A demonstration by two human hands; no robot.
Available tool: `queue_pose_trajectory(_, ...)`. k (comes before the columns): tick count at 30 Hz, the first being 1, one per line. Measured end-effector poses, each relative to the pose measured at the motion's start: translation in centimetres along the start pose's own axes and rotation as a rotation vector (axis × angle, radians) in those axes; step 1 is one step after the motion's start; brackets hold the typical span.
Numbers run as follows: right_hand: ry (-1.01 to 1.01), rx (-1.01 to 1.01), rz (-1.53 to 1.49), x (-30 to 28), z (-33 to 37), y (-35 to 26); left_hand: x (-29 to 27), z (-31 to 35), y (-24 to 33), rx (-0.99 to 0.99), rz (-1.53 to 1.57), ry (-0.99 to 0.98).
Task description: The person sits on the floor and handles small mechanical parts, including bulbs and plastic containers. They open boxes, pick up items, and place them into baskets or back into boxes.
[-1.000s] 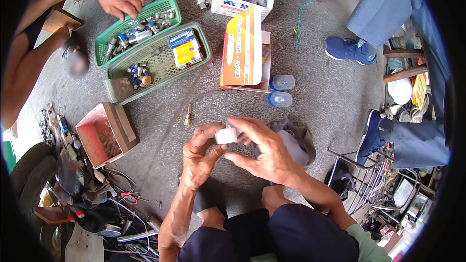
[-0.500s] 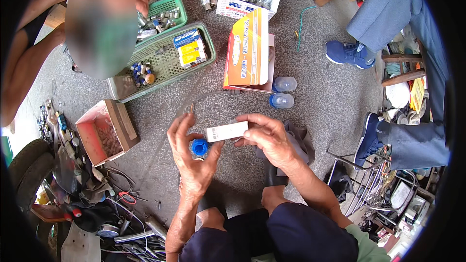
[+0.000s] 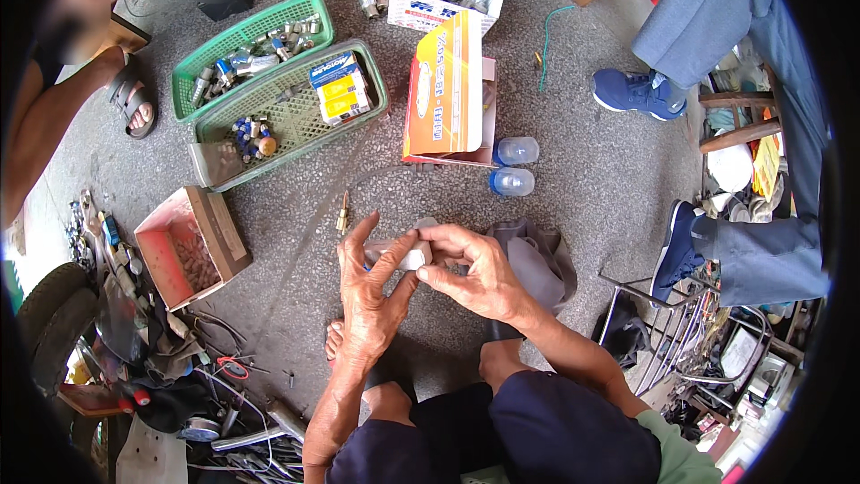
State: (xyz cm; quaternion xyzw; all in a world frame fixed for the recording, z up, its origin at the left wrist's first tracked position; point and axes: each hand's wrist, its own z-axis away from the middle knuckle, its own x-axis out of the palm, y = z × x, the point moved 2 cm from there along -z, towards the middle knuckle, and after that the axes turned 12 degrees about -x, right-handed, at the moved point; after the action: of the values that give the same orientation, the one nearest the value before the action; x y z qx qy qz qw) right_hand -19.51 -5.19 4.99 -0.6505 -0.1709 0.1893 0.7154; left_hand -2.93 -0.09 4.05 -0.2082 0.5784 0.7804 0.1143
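Both hands meet on one small white carton (image 3: 415, 257): the left hand (image 3: 369, 300) has its fingers laid across it and its thumb beneath, while the right hand (image 3: 484, 278) pinches its right end between thumb and fingertips. Gripping from both sides probably keeps so light a box from turning. It is held off the ground, on the near side of the orange-fronted carton (image 3: 452, 90). Its long axis runs roughly left to right, a pale end face turned toward the right hand; the fingers hide which end opens. A bit of blue shows at its left end, too covered to name.

Just right of the orange-fronted carton's near edge sit two blue-capped clear containers (image 3: 517, 151), domed ends pointing right. Left of it, two green plastic baskets (image 3: 269, 164) lie side by side, likely to keep loose bulbs from rolling. Beyond it, an open white box (image 3: 430, 18) gathers more bulbs.
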Motion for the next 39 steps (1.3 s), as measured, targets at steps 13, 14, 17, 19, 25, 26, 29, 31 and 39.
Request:
queue_pose_trajectory(13, -0.086, 0.292, -0.036, -1.7, 1.9, 1.5, 1.4, 2.2, 0.3, 0.098, -0.106, -0.103)
queue_pose_trajectory(14, -0.064, 0.292, -0.033, -1.9, 1.8, 1.5, 1.7, 2.2, 0.3, 0.091, -0.125, -0.098)
queue_pose_trajectory(17, -0.021, 0.300, 0.016, -2.0, 1.6, 1.3, 2.5, 2.3, -0.4, 0.076, -0.205, -0.077)
queue_pose_trajectory(19, -0.068, 0.316, 0.057, -1.9, 1.8, 1.2, 2.3, 2.2, 0.5, 0.123, -0.265, -0.059)
queue_pose_trajectory(25, -0.085, 0.408, -0.116, -1.7, 1.9, 1.2, 1.8, 2.1, 0.4, 0.156, -0.248, -0.046)
queue_pose_trajectory(26, -0.095, 0.433, -0.138, -1.8, 1.9, 1.4, 1.7, 2.1, 0.7, 0.146, -0.228, -0.042)
queue_pose_trajectory(29, -0.057, 0.418, -0.093, -1.8, 1.9, 1.1, 2.0, 2.2, 0.4, 0.119, -0.211, -0.047)
queue_pose_trajectory(31, -0.063, 0.373, -0.016, -1.6, 1.9, 1.6, 2.3, 2.3, 0.3, 0.104, -0.209, -0.040)
queue_pose_trajectory(39, -0.026, 0.334, 0.040, -1.4, 2.1, 2.0, 2.4, 2.3, 1.2, 0.100, -0.258, -0.026)
